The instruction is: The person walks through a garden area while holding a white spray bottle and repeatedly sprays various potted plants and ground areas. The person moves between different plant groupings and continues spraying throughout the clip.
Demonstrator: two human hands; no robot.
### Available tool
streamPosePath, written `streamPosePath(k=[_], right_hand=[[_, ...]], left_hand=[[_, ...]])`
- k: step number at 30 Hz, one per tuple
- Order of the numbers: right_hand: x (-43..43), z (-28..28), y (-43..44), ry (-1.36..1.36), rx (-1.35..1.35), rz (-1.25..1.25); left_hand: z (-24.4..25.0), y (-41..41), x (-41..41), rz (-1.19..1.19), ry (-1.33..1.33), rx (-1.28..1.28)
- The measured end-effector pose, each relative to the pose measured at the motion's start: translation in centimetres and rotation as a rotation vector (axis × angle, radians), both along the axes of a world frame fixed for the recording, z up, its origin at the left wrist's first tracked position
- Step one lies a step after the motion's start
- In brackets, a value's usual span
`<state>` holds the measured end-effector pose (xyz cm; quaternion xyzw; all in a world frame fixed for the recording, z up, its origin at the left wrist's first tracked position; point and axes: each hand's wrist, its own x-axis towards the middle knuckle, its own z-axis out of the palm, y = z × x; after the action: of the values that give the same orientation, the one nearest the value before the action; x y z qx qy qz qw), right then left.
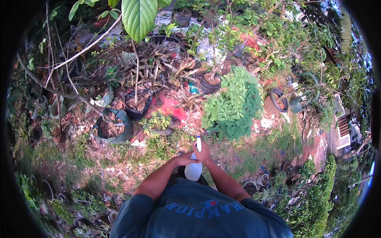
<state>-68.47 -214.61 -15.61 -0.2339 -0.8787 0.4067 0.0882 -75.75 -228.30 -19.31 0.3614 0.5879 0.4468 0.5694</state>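
Observation:
A white plastic spray bottle (193, 172) is held close in front of my body, its spray head (198, 143) tipped with blue and directed away from me. My right hand (204, 152) is wrapped around the neck and trigger area. From the other side, my left hand (185, 159) grips the bottle just below the head. The trigger itself is mostly covered by my fingers. Ahead and slightly to the right of the nozzle stands a bushy green plant (233, 104) with small leaflets.
A green grow bag (114, 131) and a black pot (138, 104), each with a bare stem, stand ahead on the left. Another black pot (210, 83) sits behind the bush. To the right is a brown pot (276, 101). A large leaf (139, 19) and thin branches (86, 49) hang close.

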Motion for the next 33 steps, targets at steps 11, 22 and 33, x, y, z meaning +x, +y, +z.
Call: streamPosePath(k=[11, 22, 33], right_hand=[[-1.0, 1.0, -0.4, -0.041, 0.002, 0.086], [-0.2, 1.7, -0.9, -0.146, -0.036, 0.096], [-1.2, 1.1, -1.1, -0.075, 0.026, 0.087]], left_hand=[[-0.5, -1.0, 0.3, 0.075, 0.018, 0.015], [-1.2, -1.4, 0.5, 0.073, -0.013, -0.046], [-2.6, -1.4, 0.1, 0.091, -0.008, 0.009]])
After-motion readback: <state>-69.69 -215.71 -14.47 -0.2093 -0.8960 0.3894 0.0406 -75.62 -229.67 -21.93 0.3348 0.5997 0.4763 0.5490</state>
